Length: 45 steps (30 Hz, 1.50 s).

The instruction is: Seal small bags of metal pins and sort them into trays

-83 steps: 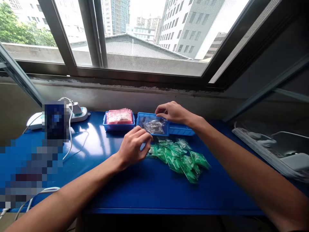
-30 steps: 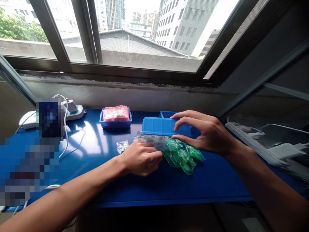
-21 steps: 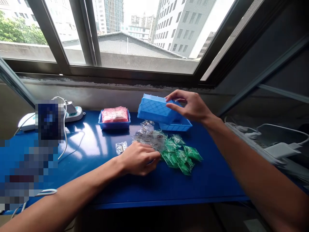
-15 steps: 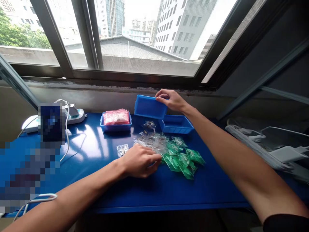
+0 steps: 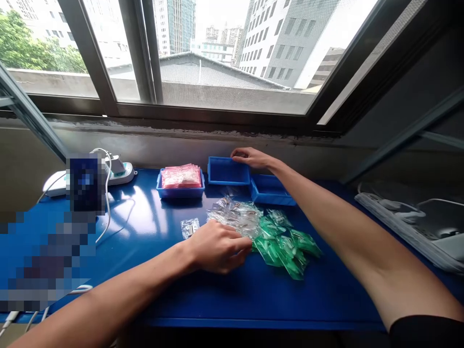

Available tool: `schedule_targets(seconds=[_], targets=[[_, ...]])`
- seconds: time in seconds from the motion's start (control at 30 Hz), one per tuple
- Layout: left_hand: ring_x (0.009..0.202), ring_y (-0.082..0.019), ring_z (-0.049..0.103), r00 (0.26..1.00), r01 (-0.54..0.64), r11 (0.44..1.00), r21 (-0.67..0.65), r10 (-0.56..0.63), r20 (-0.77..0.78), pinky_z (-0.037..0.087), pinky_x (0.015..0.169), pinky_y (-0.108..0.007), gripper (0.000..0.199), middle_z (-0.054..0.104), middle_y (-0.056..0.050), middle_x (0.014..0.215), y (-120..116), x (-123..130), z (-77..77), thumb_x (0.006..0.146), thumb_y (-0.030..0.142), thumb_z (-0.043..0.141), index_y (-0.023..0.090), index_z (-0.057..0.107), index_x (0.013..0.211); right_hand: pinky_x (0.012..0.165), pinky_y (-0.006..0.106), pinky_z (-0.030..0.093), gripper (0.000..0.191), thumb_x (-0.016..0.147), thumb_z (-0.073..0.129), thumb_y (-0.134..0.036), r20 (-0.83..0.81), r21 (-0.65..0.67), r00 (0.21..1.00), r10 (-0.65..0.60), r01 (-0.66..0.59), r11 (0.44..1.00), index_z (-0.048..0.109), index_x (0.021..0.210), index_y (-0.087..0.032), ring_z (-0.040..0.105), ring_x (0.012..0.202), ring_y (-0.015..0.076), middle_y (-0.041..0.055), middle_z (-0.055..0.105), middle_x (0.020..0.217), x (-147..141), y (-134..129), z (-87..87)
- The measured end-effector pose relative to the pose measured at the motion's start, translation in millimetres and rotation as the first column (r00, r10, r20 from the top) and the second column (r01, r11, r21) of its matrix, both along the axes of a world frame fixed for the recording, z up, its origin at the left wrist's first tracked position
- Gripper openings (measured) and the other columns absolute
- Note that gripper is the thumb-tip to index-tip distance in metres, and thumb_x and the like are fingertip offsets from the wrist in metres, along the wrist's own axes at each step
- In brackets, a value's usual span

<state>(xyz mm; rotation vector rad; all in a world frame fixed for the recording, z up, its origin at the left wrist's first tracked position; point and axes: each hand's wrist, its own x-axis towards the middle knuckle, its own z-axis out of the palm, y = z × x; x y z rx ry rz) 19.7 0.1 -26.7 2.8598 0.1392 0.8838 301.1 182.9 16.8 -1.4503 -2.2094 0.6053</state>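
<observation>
My right hand (image 5: 252, 158) grips the back rim of a blue plastic tray (image 5: 229, 171), which is tilted so that its inside faces me. A second blue tray (image 5: 273, 192) stands just right of it, partly behind my right forearm. In front of the trays lies a pile of clear plastic bags (image 5: 239, 217) with small metal parts. Several green bags (image 5: 282, 246) lie to its right. My left hand (image 5: 223, 246) is at the near edge of the pile with its fingers curled in; what they hold, if anything, is hidden. One clear bag (image 5: 189, 228) lies apart, left of the pile.
A blue tray (image 5: 180, 193) full of pink packets (image 5: 181, 177) stands to the left. Behind the blue table (image 5: 203, 304) are a wall and a window. Power strips with cables stand at left (image 5: 123, 175) and right (image 5: 402, 227). A blurred-out patch covers the far left.
The blue tray in my right hand has come down toward the table, next to the other tray. My left hand stays at the pile. The view has shifted slightly.
</observation>
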Motion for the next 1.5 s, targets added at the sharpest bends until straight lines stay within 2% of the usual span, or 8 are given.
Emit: schedule_targets(seconds=[0.33,0.53,0.7,0.9,1.1,1.2,1.37,1.5], targets=[[0.053,-0.013,0.060,1.000,-0.002,1.000,-0.004,0.002,0.001,0.035,0.049,-0.031,0.018,0.065,0.002,0.061,-2,0,0.9,0.094,0.016,0.052,0.020,0.060,0.078,0.084,0.035,0.054,0.040,0.089,0.061,-0.050,0.071,-0.115,0.994,0.087,-0.079,0.990,0.074,0.106,-0.016,0.072,0.093,0.0256,0.0112,0.080,0.102,-16,-34,-5.4],[0.052,-0.013,0.060,1.000,-0.006,1.000,0.004,0.006,0.002,0.035,0.047,-0.031,0.017,0.066,0.002,0.061,-3,1,1.2,0.093,0.017,0.054,0.020,0.061,0.078,0.081,0.036,0.056,0.023,0.086,0.070,-0.040,0.151,-0.040,0.988,0.029,-0.023,0.999,0.080,0.095,-0.021,0.074,0.089,0.0265,0.0093,0.082,0.097,-27,-47,11.1],[0.052,-0.014,0.062,1.000,-0.010,1.000,0.013,0.011,-0.023,0.035,0.047,-0.031,0.016,0.066,0.002,0.061,-4,2,1.5,0.092,0.016,0.054,0.020,0.063,0.079,0.094,0.032,0.055,0.028,0.098,0.059,-0.032,0.145,0.123,0.989,0.027,-0.045,0.991,0.078,0.114,-0.019,0.073,0.105,0.0240,0.0095,0.080,0.113,-78,-43,34.6],[0.053,-0.014,0.062,1.000,0.002,1.000,0.025,-0.002,-0.001,0.035,0.047,-0.030,0.014,0.066,0.002,0.062,-5,3,2.3,0.092,0.016,0.055,0.020,0.062,0.079,0.106,0.030,0.044,0.031,0.102,0.055,-0.020,0.266,0.077,0.953,0.143,-0.169,0.983,0.078,0.123,-0.017,0.067,0.119,0.0244,0.0100,0.075,0.131,-161,-13,43.3],[0.056,-0.014,0.064,0.999,0.018,0.999,0.031,-0.017,-0.033,0.038,0.049,-0.029,0.012,0.066,0.002,0.063,-5,1,0.7,0.091,0.017,0.055,0.020,0.060,0.080,0.074,0.024,0.050,0.019,0.092,0.069,-0.020,0.372,-0.114,0.904,0.212,-0.182,0.977,0.085,0.101,-0.015,0.073,0.087,0.0208,0.0089,0.084,0.099,-191,7,38.2],[0.055,-0.014,0.062,1.000,0.014,0.999,0.052,-0.013,-0.025,0.036,0.047,-0.029,0.013,0.064,0.002,0.061,-5,2,0.9,0.092,0.018,0.055,0.020,0.059,0.080,0.067,0.023,0.049,0.019,0.090,0.070,-0.017,0.357,-0.116,0.905,0.231,-0.202,0.972,0.085,0.101,-0.016,0.073,0.084,0.0190,0.0077,0.084,0.099,-192,1,40.5],[0.052,-0.014,0.057,0.998,-0.030,0.993,0.110,0.024,0.062,0.034,0.046,-0.031,0.021,0.062,0.002,0.059,-5,-6,23.0,0.096,0.018,0.051,0.020,0.060,0.077,0.068,0.023,0.048,0.014,0.090,0.072,-0.019,0.297,-0.017,0.926,0.232,-0.238,0.971,0.084,0.097,-0.016,0.071,0.083,0.0173,0.0066,0.083,0.096,-188,-22,52.8],[0.065,-0.016,0.061,0.956,-0.206,0.978,0.024,0.196,0.218,0.047,0.059,-0.030,0.017,0.071,-0.002,0.072,-5,-48,52.4,0.095,0.013,0.053,0.019,0.065,0.084,0.069,0.025,0.046,0.010,0.090,0.074,-0.024,0.283,0.076,0.931,0.231,-0.262,0.962,0.081,0.093,-0.018,0.070,0.087,0.0189,0.0054,0.081,0.094,-181,-54,59.7]])
